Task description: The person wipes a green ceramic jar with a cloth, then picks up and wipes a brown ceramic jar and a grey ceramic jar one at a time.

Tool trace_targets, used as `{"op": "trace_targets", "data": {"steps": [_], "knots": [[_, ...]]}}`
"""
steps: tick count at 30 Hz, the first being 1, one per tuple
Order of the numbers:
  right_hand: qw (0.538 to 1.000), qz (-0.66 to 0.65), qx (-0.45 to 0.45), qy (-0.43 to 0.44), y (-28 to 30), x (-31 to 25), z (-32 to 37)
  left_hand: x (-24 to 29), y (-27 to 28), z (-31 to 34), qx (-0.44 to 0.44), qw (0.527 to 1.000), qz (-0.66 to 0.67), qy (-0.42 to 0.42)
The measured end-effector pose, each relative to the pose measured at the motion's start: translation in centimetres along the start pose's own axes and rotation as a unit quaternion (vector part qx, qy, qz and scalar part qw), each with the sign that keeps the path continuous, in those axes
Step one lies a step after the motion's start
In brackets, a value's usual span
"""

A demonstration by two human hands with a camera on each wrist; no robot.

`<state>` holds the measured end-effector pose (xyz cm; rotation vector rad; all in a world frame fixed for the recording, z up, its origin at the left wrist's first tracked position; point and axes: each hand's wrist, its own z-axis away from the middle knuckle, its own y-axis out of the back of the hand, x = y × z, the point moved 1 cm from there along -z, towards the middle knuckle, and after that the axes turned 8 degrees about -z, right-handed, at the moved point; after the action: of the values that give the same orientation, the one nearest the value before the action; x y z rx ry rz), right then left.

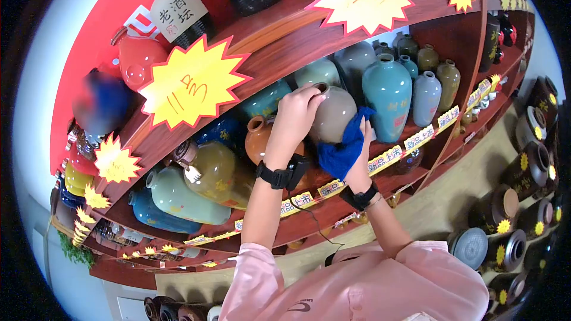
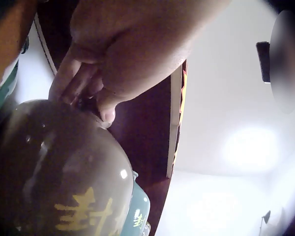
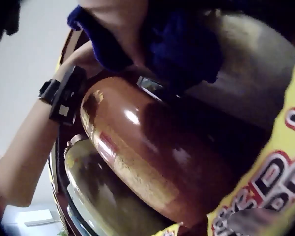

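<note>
A round grey-beige jar (image 1: pixel 335 116) stands on the shelf among other jars. The left hand (image 1: pixel 299 109) grips its neck from above; in the left wrist view that hand (image 2: pixel 113 64) has its fingers and thumb curled at the mouth of the jar (image 2: pixel 64 162). Against the jar's right side, the right hand (image 1: pixel 360 157) holds a blue cloth (image 1: pixel 342 153). The right wrist view shows the cloth (image 3: pixel 182 49) bunched under the right hand (image 3: pixel 120 24), beside the grey jar (image 3: pixel 255 64), with an orange-brown jar (image 3: pixel 132 142) close by.
Left of it are an orange jar (image 1: pixel 257 139), an olive jar (image 1: pixel 217 169) and a pale green jar (image 1: pixel 184 196). A teal jar (image 1: pixel 386 98) stands to the right. Yellow labels (image 1: pixel 385 159) line the shelf's front edge, and a starburst sign (image 1: pixel 193 86) hangs from the board above.
</note>
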<state>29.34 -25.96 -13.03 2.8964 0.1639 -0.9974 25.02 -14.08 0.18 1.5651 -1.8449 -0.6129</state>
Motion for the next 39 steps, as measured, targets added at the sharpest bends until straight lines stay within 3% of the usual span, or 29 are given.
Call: {"op": "trace_targets", "data": {"steps": [2, 6, 10, 16, 33, 37, 39], "knots": [[0.998, 0.034, 0.04, 0.02, 0.2, -1.7, -1.8, -0.3, -0.2, 0.0, 0.004, 1.0, 0.005, -0.008], [0.993, 0.104, -0.043, 0.034, -0.2, -2.8, -4.9, 0.0, 0.6, -0.1, -0.047, 0.995, 0.049, 0.072], [0.982, 0.158, -0.097, -0.031, -0.8, -3.8, -7.4, 0.0, 0.6, 0.2, -0.041, 0.994, 0.057, 0.085], [0.987, 0.158, -0.027, -0.02, -1.9, -3.4, -6.8, 0.6, 0.1, 0.9, -0.001, 0.995, 0.059, 0.078], [0.993, 0.077, 0.038, 0.077, -1.8, -1.1, -2.2, 1.0, 0.2, 1.2, -0.003, 0.993, 0.057, 0.105], [0.997, 0.006, 0.063, 0.044, -2.3, 0.0, -1.2, 0.9, 0.1, 1.2, -0.007, 0.993, 0.051, 0.103], [0.997, 0.05, 0.043, 0.039, -2.0, 0.0, -1.1, 1.2, 0.3, 1.1, -0.028, 0.991, 0.045, 0.122]]}}
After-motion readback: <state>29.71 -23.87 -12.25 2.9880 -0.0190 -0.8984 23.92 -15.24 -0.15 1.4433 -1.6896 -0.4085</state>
